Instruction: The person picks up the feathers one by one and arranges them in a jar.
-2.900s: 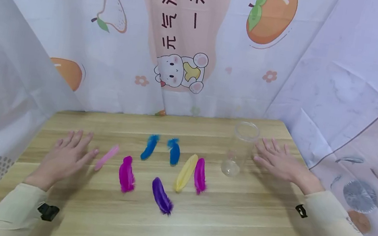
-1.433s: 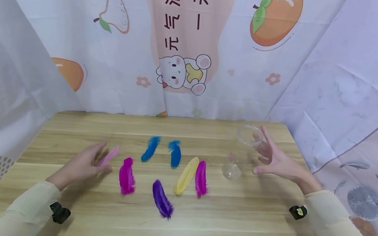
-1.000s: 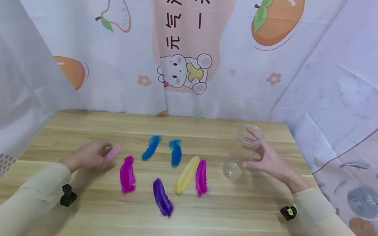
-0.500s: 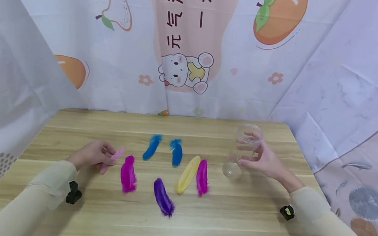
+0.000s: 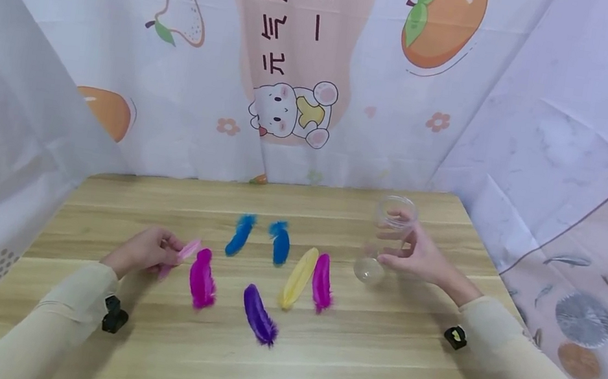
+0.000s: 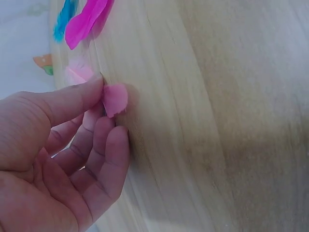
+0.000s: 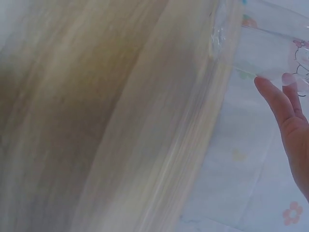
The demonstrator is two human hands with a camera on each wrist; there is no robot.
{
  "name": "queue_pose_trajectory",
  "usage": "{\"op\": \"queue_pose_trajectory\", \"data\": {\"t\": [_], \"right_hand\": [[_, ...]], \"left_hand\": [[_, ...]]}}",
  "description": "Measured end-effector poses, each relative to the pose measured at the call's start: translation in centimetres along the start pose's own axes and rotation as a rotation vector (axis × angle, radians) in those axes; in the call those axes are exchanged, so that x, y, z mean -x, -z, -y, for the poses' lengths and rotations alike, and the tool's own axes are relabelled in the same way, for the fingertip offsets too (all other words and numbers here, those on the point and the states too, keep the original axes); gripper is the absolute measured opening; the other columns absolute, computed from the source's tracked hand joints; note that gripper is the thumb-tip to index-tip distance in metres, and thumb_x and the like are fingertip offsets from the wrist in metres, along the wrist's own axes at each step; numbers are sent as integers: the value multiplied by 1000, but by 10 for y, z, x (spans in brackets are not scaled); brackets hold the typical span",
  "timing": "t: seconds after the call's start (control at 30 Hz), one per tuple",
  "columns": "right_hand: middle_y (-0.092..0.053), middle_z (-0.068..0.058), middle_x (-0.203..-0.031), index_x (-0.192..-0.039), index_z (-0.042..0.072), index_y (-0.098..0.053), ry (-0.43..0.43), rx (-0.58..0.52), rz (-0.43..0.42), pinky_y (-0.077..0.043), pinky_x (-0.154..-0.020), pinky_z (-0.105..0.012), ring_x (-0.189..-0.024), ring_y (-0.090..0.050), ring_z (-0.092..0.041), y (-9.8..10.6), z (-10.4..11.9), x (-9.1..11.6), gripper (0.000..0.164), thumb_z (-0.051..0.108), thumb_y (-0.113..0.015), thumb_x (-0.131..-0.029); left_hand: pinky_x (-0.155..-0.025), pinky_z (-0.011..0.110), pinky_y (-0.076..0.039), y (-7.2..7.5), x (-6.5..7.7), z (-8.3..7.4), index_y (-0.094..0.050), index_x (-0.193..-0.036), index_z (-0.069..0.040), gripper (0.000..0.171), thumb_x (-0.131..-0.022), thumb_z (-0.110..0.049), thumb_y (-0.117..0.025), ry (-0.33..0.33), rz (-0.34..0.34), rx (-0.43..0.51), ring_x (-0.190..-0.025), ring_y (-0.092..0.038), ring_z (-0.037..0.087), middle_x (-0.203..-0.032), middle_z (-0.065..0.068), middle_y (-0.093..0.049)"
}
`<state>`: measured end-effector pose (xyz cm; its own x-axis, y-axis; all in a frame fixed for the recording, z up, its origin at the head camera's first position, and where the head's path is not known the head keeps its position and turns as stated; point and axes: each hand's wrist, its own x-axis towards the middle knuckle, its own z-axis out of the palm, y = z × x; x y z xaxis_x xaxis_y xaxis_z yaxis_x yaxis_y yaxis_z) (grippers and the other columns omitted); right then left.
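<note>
The left hand [image 5: 147, 251] pinches a pale pink feather [image 5: 189, 249] between thumb and fingertips, and both ends of the feather stick out past the pinch; the remaining fingers curl loosely beneath. The right hand [image 5: 420, 256] holds a clear plastic cup [image 5: 375, 243] from the side, thumb on the near side and fingers round the far side, visible through the wall. The cup stands upright on the desk [image 5: 372, 363], its open rim facing up.

Just beside the left hand lies a magenta feather [image 5: 203, 279]. Past it, nearer the person, a purple feather [image 5: 259, 316] lies at a slant. Farther back are two blue feathers, one on the left [image 5: 241, 235] and one on the right [image 5: 279, 243], apart from each other. Between these and the cup, a yellow feather [image 5: 298, 278] lies close beside a second magenta feather [image 5: 322, 282].

Both arms wear cream sleeves [image 5: 524, 373], each with a black device [image 5: 114, 316] at the cuff. Behind the desk hangs a white curtain [image 5: 177, 92] printed with fruit, flowers, dark characters and a cartoon animal [image 5: 292, 112].
</note>
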<state>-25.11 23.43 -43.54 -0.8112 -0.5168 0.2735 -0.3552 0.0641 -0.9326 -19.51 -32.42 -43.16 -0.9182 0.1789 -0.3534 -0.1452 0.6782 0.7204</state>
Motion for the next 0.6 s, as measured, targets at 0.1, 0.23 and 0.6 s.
{"op": "queue_pose_trajectory", "data": {"t": [0.1, 0.23, 0.6], "right_hand": [[-53, -19, -136, -148, -2, -25, 2, 3, -1, -52, -93, -56, -120, -62, -30, 0, 2, 0, 89, -17, -78, -78], [-50, -25, -138, -149, -2, -24, -3, 11, 0, -50, -93, -59, -120, -62, -24, 0, 3, 1, 89, -15, -78, -79], [-43, -37, -140, -149, 0, -24, -10, 7, 13, -49, -94, -60, -124, -54, -47, 0, 2, 1, 89, -15, -78, -80]], "left_hand": [[-53, 29, -51, 0, 1, -3, -57, -117, 15, 31, -93, -1, -68, 4, -4, -10, -63, -62, 18, -84, 14, -67], [-52, 29, -49, -3, 1, -4, -59, -113, 13, 24, -95, -1, -66, 3, -3, -37, -61, -60, 18, -80, 12, -66], [-69, 39, -50, -14, 2, -12, -65, -89, 2, 4, -92, -1, -66, -198, -105, -448, -75, -55, 20, -81, 6, -61]]}}
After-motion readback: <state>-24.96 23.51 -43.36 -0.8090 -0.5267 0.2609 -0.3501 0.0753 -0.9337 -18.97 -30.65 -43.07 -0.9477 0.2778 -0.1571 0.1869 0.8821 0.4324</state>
